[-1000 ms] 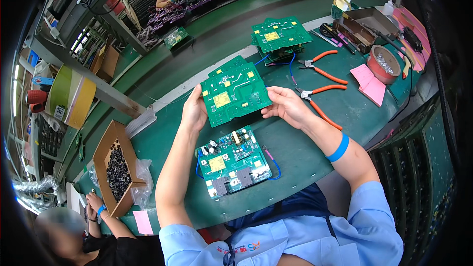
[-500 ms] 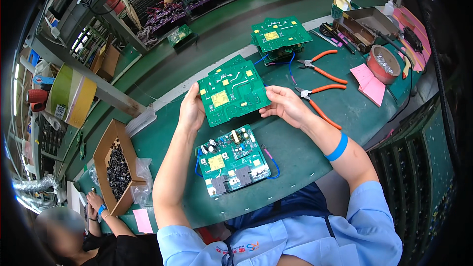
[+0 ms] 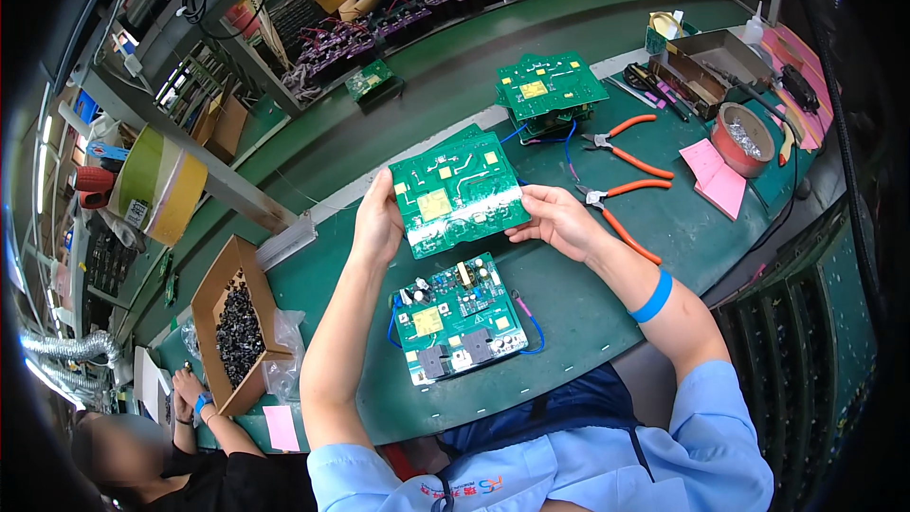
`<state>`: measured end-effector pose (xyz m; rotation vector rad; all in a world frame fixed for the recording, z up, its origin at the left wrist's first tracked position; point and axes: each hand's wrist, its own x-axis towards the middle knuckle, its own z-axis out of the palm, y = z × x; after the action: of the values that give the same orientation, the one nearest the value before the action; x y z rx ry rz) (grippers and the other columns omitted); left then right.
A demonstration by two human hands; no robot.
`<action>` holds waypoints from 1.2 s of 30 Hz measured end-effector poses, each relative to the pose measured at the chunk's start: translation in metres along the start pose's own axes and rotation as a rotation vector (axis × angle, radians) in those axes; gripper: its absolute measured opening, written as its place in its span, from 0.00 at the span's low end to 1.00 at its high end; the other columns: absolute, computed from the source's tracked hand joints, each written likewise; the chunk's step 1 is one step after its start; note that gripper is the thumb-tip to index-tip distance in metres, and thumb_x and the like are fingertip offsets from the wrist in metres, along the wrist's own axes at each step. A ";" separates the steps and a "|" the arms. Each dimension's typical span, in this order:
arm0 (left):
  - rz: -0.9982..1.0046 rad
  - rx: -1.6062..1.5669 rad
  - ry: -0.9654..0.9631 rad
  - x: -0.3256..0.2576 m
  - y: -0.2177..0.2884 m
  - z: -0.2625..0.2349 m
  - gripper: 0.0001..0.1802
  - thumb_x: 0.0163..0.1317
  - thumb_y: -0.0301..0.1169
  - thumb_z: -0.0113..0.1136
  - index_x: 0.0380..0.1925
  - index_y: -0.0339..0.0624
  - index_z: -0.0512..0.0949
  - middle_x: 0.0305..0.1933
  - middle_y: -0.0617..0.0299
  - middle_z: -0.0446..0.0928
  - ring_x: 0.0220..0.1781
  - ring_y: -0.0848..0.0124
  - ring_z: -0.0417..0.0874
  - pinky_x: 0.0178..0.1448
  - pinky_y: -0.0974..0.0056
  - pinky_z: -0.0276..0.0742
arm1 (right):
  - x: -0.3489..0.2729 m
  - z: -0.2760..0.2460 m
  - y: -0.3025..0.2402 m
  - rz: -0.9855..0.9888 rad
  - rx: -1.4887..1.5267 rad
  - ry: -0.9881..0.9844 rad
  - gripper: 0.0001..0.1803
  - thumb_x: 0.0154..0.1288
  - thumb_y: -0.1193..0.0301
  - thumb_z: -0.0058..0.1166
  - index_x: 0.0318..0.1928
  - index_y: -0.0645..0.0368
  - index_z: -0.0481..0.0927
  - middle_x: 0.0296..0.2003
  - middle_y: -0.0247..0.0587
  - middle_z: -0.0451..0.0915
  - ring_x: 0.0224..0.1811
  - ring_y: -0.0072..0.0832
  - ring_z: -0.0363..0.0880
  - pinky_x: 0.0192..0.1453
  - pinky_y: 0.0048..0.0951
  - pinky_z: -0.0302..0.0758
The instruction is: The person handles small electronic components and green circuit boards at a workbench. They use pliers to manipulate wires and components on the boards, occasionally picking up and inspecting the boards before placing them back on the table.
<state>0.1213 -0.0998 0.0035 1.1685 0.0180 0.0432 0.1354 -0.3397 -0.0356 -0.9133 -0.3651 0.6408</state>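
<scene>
Between my two hands a green circuit board (image 3: pixel 460 192) with yellow patches is held up, its solder side toward me. My left hand (image 3: pixel 381 220) grips its left edge; my right hand (image 3: pixel 557 220) pinches its lower right corner between thumb and fingers. Light glares off its lower half. Part of another board shows behind its far edge. Nearer me on the green mat lies a second circuit board (image 3: pixel 457 322), component side up, with blue wires at its sides. Beyond my right hand sits a stack of circuit boards (image 3: pixel 550 85).
Two orange-handled cutters (image 3: pixel 633 144) lie right of my right hand. Farther right are pink paper pads (image 3: pixel 716 180), a round red tub (image 3: pixel 737 140) and a tool tray (image 3: pixel 711 62). A cardboard box (image 3: pixel 210 308) of black parts stands left, near a co-worker (image 3: pixel 213 427). Another person works across the line.
The held board has tilted, so glare now crosses its lower half. The whole scene has shifted slightly right and down in view. Across the line, a person's gloved hands have come into sight.
</scene>
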 end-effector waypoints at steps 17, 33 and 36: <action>-0.258 -0.046 -0.073 0.006 0.011 0.008 0.26 0.60 0.49 0.34 0.46 0.39 0.64 0.48 0.56 0.69 0.48 0.65 0.71 0.49 0.60 0.69 | -0.003 -0.002 0.002 -0.040 0.048 -0.002 0.14 0.62 0.69 0.38 0.44 0.65 0.66 0.36 0.43 0.73 0.35 0.29 0.74 0.40 0.28 0.74; -0.175 0.289 0.020 -0.040 0.074 0.031 0.27 0.51 0.51 0.51 0.42 0.40 0.70 0.44 0.59 0.72 0.46 0.68 0.70 0.52 0.61 0.62 | -0.003 0.020 0.010 -0.307 -0.294 -0.022 0.15 0.57 0.77 0.43 0.46 0.68 0.68 0.37 0.41 0.74 0.32 0.25 0.76 0.30 0.23 0.75; 0.068 0.765 -0.246 -0.072 0.090 0.029 0.23 0.47 0.44 0.56 0.37 0.38 0.73 0.39 0.63 0.72 0.43 0.73 0.70 0.49 0.67 0.63 | -0.011 0.023 0.010 -0.556 -0.694 0.040 0.13 0.54 0.79 0.46 0.42 0.66 0.71 0.35 0.40 0.75 0.32 0.22 0.76 0.30 0.22 0.74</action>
<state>0.0477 -0.0940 0.0974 1.9323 -0.2417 -0.0537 0.1106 -0.3285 -0.0312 -1.4038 -0.7968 -0.0383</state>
